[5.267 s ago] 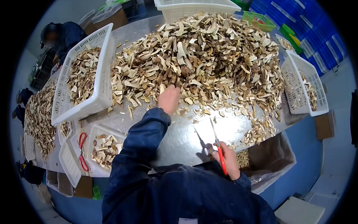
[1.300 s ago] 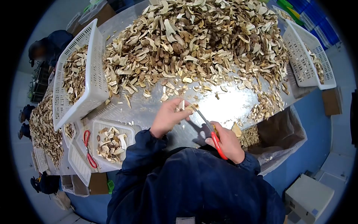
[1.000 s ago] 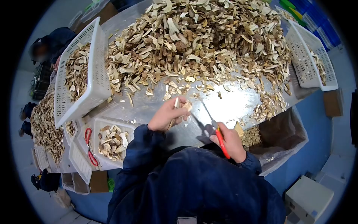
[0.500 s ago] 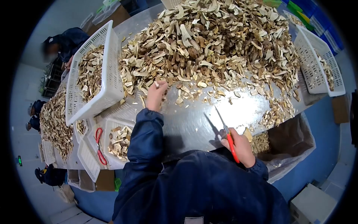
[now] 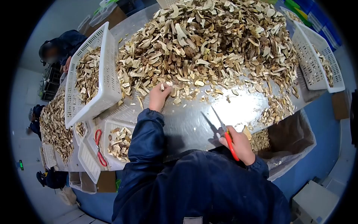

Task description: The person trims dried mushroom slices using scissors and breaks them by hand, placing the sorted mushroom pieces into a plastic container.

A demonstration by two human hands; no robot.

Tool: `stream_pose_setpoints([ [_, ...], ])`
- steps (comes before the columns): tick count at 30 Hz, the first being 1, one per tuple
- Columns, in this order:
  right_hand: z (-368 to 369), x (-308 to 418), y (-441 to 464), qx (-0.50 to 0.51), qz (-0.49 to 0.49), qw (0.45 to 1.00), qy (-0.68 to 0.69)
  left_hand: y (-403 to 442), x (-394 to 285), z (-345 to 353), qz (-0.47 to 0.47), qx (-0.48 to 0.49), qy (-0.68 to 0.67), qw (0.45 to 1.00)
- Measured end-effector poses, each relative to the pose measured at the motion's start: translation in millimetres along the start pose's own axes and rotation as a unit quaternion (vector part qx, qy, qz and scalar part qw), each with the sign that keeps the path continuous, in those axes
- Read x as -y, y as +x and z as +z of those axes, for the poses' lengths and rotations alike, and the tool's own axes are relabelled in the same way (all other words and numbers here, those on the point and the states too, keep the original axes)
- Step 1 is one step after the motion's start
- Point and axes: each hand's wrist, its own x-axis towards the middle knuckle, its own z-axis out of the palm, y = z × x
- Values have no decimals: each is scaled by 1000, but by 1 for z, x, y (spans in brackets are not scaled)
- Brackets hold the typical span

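Note:
My left hand (image 5: 159,98) is at the front edge of a big heap of dried mushroom slices (image 5: 209,48), its fingers closed round a pale slice (image 5: 162,87). My right hand (image 5: 238,145) is wrapped round the red handles of a pair of scissors (image 5: 228,140) above the metal table (image 5: 186,123). The scissors' blades point up and left, away from my body. Between my hands lies bare metal with small crumbs on it.
A white basket of slices (image 5: 108,82) stands left, a second white basket (image 5: 313,59) right. A small tray (image 5: 119,143) and red scissors (image 5: 98,147) lie front left. A lined box (image 5: 291,145) stands below the table's right edge. Co-workers are at the left.
Since about a second ago, my left hand has moved from near the scissors, forward and left to the heap's edge. My right hand still holds the scissors. The view has shifted somewhat.

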Motion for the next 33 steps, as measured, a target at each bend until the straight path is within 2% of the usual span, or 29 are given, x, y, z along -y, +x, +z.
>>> stream_pose_setpoints([
  [2, 0, 1, 1, 1, -3, 1000, 6, 1, 7, -1, 14, -24, -30, 999],
  [5, 0, 0, 2, 7, 2, 1000, 1, -8, -16, 0, 34, -14, 50, 998],
  [8, 0, 1, 2, 12, 7, 1000, -2, -15, -23, 14, 91, -19, 246, 965],
  [11, -2, 1, 1, 11, 13, 1000, -1, -16, -10, 18, 128, 12, 209, 969],
  [12, -2, 1, 1, 10, 16, 1000, 0, -16, -11, 17, 105, 37, 122, 986],
  [14, 1, -3, 1, -4, 7, 1000, 1, -9, -10, 11, -46, 81, -38, 995],
  [15, 2, -4, 1, -9, 0, 1000, 1, -6, -11, 9, -123, 99, -118, 980],
  [16, 2, -3, 2, -2, 5, 1000, -1, -4, -25, 7, -78, 82, -26, 993],
  [19, -1, 2, 4, 9, 11, 1000, -8, -9, -58, 19, 56, 58, 111, 991],
  [20, -1, 4, 3, 7, 11, 1000, -8, -4, -46, 28, 155, 16, 194, 968],
  [23, -2, 4, 2, 3, 14, 1000, -5, 3, -37, 38, 135, 33, 271, 952],
  [24, -3, 3, 1, 2, 16, 1000, -3, 3, -35, 37, 161, 25, 298, 940],
  [25, -3, 1, 1, -2, 17, 1000, 0, 4, -33, 33, 71, 64, 148, 984],
  [26, -2, -2, 0, -5, 18, 1000, 4, 4, -30, 29, -24, 100, -7, 995],
  [27, -2, -3, 0, -7, 18, 1000, 8, 4, -27, 24, -118, 131, -161, 971],
  [29, -2, -4, 2, 6, 33, 999, 4, -5, -22, 14, -197, 180, -374, 888],
  [31, -2, -1, 5, 8, 29, 1000, 7, -13, -17, 2, -259, 215, -567, 752],
  [32, -2, 1, 6, 3, 20, 1000, 13, -12, 6, 0, -236, 277, -652, 665],
  [33, -2, 3, 6, -4, 13, 1000, 18, -17, 4, -3, -233, 261, -674, 651],
])
